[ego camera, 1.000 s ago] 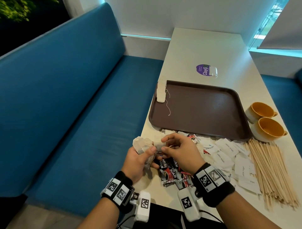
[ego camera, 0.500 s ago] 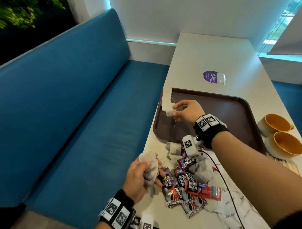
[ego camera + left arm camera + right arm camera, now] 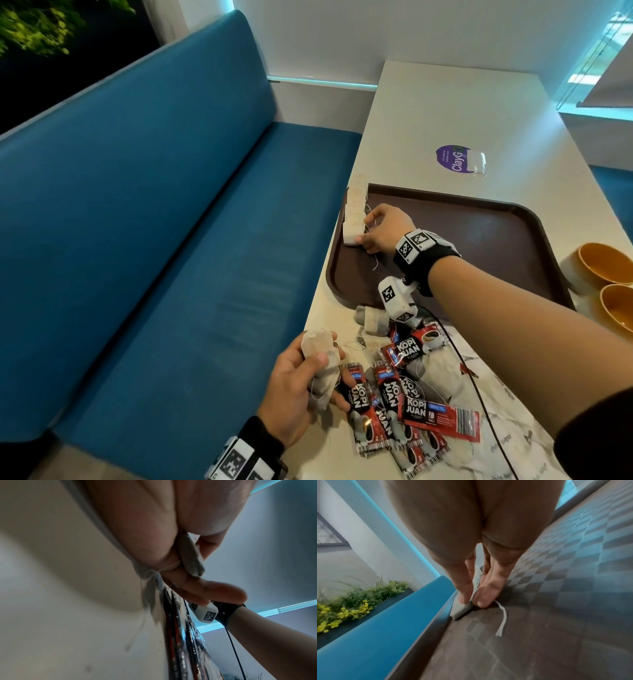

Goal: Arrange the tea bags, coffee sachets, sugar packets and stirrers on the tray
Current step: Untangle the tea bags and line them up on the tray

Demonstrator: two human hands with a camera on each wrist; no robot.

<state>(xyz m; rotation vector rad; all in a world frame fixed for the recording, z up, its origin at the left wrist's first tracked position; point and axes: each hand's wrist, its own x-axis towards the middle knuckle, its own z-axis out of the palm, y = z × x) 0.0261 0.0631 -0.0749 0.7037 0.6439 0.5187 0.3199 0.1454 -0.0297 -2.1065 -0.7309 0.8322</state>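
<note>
A brown tray [image 3: 479,240] lies on the white table, with a row of tea bags [image 3: 355,202] along its left edge. My right hand [image 3: 368,233] pinches one tea bag [image 3: 352,236] at the near end of that row. In the right wrist view the thumb and fingers [image 3: 481,599] hold this tea bag [image 3: 460,609] down on the tray floor, its string trailing. My left hand [image 3: 329,373] grips a bunch of tea bags [image 3: 317,346] at the table's left edge, also seen as a tea bag [image 3: 190,555] in its fingers. Coffee sachets [image 3: 421,407], loose tea bags [image 3: 371,318] and sugar packets [image 3: 507,445] lie in front of the tray.
Two orange cups [image 3: 603,270] stand right of the tray. A purple sticker [image 3: 452,159] is on the table beyond it. A blue bench [image 3: 171,274] runs along the table's left side. My right forearm crosses over the sachets.
My right hand left the bunch in my left hand, carried one tea bag to the tray and lowered it at the near end of the row. The left hand stayed put.
</note>
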